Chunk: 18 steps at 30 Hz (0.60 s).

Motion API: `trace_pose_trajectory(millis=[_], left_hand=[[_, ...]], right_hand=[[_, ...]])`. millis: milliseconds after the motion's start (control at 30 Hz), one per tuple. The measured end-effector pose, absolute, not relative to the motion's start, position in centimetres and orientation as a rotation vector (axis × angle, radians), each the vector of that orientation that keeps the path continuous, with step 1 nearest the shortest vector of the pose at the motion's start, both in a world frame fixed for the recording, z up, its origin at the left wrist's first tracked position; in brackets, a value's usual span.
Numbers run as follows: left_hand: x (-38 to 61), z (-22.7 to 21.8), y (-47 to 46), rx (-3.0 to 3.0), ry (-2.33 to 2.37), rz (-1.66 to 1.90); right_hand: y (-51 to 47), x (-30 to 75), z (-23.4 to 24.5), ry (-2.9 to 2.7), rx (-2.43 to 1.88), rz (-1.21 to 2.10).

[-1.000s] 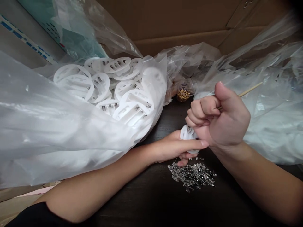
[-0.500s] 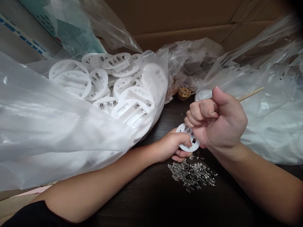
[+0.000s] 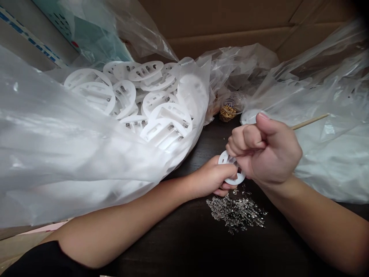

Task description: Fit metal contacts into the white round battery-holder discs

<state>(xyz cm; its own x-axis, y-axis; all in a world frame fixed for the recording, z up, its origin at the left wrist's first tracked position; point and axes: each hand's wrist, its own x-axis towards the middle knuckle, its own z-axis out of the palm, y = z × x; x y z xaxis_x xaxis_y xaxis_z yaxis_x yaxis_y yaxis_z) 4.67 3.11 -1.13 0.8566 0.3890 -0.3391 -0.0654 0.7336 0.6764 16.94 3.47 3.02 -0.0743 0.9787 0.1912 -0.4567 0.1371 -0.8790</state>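
Observation:
My left hand [image 3: 223, 175] grips a round white plastic battery holder [image 3: 236, 180], its thumb pressed across the slotted face. Curled in a fist around a thin wooden stick [image 3: 311, 121], my right hand [image 3: 263, 148] is right over the disc. The stick's pale end juts out to the right behind the thumb. Its other end, toward the disc, is hidden by the fist. Just below both hands lies a pile of small shiny metal contact pieces [image 3: 238, 213] on the dark table [image 3: 184, 242].
On the left, a large clear plastic bag [image 3: 86, 161] holds several similar white discs [image 3: 165, 132]. A small bag of gold-coloured metal pieces [image 3: 227, 112] lies at the back. Another plastic bag [image 3: 328, 165] with white contents stands at the right, and cardboard [image 3: 225, 23] rises behind.
The right fist has tipped slightly lower over the disc, and the stick's free end sits a little lower and further right. The disc is still held in the left hand.

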Motion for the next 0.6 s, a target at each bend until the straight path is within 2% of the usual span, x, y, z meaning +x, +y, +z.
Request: trace_pose_trajectory(millis=[600], left_hand=[[4.8,-1.3,3.2,0.788,0.468,0.261]], right_hand=[[3.6,17.5,3.1,-1.039,-0.614,1.435]])
